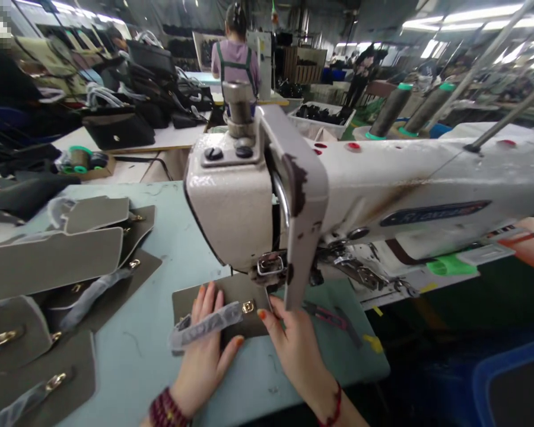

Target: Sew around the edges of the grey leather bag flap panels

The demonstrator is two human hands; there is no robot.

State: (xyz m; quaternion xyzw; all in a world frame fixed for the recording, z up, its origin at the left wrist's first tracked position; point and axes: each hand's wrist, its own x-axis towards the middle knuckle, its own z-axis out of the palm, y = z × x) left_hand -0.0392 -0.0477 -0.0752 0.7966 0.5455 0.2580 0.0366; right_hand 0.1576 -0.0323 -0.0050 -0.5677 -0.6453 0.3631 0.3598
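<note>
Left hand and right hand are pressing a grey panel flat at the head of a sewing machine.

The left hand is lying palm down, fingers spread, across a plastic-wrapped strap that is ending at a gold clasp on the panel. The right hand is resting extended fingertips on the panel's right edge, just beside the needle area; its far fingers are hiding behind the machine's guard. The panel is lying on the pale blue worktop, its far edge beneath the machine head. Pink snips are lying near the right hand. More grey panels are lying piled well apart to the left.
</note>
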